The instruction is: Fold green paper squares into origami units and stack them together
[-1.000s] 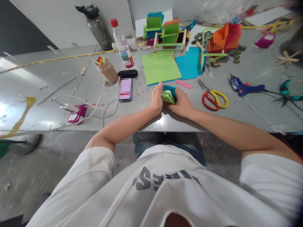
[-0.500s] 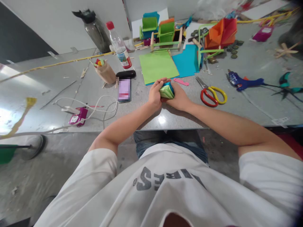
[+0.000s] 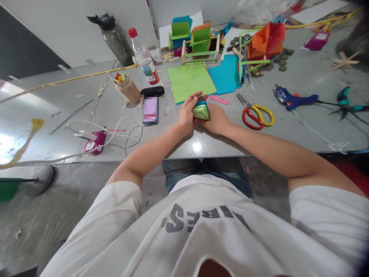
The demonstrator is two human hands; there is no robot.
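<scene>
A small folded paper piece (image 3: pixel 201 111), green in front with blue behind, is held between my two hands near the table's front edge. My left hand (image 3: pixel 188 111) closes on its left side, with the fingers reaching over the top. From the right, my right hand (image 3: pixel 216 118) wraps round it, and some of its fingers are hidden beneath the paper. Just beyond my hands lie green paper sheets (image 3: pixel 190 81) and blue paper sheets (image 3: pixel 226 75). A pink strip (image 3: pixel 219 100) rests by my right hand.
Scissors (image 3: pixel 253 113) and a blue glue gun (image 3: pixel 294 98) lie to the right. On the left are a phone (image 3: pixel 150 109), a cable, a wooden cup (image 3: pixel 128 89) and a plastic bottle (image 3: pixel 146 59). Paper-and-stick models (image 3: pixel 200 40) and an orange paper wheel (image 3: pixel 266 42) stand at the back.
Both hands stay round the folded paper; my left fingers have lifted slightly over it, and its front face has turned a little. The whole view has shifted slightly.
</scene>
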